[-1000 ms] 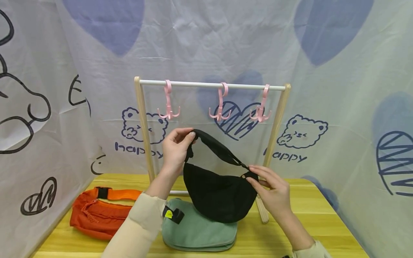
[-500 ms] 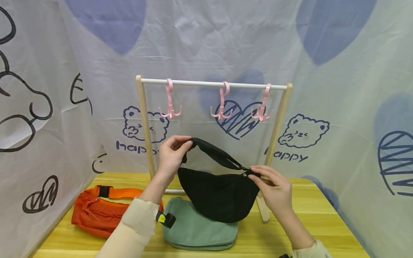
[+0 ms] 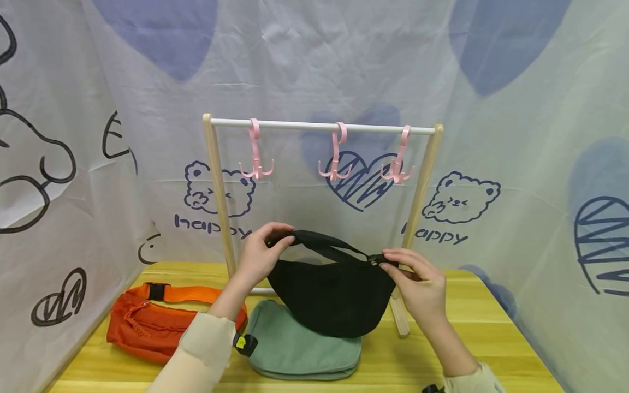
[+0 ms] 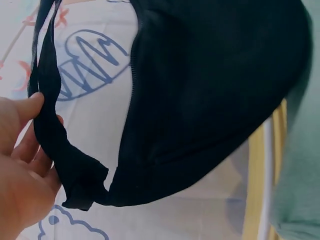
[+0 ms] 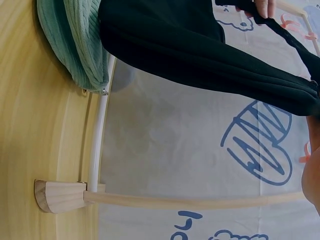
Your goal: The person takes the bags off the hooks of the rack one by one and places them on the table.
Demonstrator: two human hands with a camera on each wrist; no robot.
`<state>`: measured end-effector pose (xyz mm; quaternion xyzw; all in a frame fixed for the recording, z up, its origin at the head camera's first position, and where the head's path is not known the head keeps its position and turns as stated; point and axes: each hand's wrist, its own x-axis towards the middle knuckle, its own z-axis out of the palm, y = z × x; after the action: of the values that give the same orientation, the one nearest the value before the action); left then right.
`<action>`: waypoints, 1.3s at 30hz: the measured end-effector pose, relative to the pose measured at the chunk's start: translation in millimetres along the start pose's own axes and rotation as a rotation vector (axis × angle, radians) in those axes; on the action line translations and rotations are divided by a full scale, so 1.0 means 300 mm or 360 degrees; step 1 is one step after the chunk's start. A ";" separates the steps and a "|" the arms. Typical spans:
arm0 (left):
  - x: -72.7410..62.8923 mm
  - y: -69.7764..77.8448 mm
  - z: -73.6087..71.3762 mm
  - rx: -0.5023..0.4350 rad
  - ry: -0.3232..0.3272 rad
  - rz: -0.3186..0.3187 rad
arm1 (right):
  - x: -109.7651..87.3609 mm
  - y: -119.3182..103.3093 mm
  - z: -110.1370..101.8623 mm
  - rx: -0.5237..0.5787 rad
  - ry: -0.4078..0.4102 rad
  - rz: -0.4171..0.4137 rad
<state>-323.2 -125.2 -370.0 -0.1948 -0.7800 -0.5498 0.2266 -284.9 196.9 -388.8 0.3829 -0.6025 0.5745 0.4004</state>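
A black crescent-shaped shoulder bag is held up in front of the rack, its lower edge overlapping a green corduroy bag in the head view. My left hand pinches the bag's strap near its left end, thumb on one side and fingers on the other. At the right upper corner my right hand pinches the bag where strap and body meet. The strap arches low over the zipped top edge. In the right wrist view only part of the right hand shows at the edge.
A small rack with a white rail and wooden posts stands behind. Three pink hooks hang from its rail. An orange-red waist bag lies at the left on the yellow wooden table. Printed cloth surrounds the table.
My left hand has come down, lowering the strap, so the gap between strap and bag body has narrowed. My right hand stays almost in place at the bag's right corner.
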 end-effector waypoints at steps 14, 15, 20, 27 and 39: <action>-0.081 -0.103 -0.034 0.0232 -0.0069 0.0270 | -0.011 -0.001 0.001 0.0076 -0.0044 -0.0031; -0.088 -0.110 -0.040 0.0243 -0.0060 0.0272 | -0.012 0.000 0.000 0.0082 -0.0046 -0.0033; -0.121 -0.143 -0.067 0.0261 -0.0053 0.0179 | -0.018 0.005 -0.002 0.0111 -0.0053 -0.0042; -0.149 -0.185 -0.090 0.0127 -0.0097 0.0068 | -0.022 0.005 -0.004 0.0106 -0.0054 -0.0049; -0.164 -0.233 -0.078 0.0051 -0.0055 0.0139 | -0.045 0.016 -0.026 -0.0031 0.0013 0.0037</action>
<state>-318.2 -172.3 -445.0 -0.2345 -0.7832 -0.5234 0.2400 -283.8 204.8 -402.9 0.3697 -0.6108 0.5749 0.3998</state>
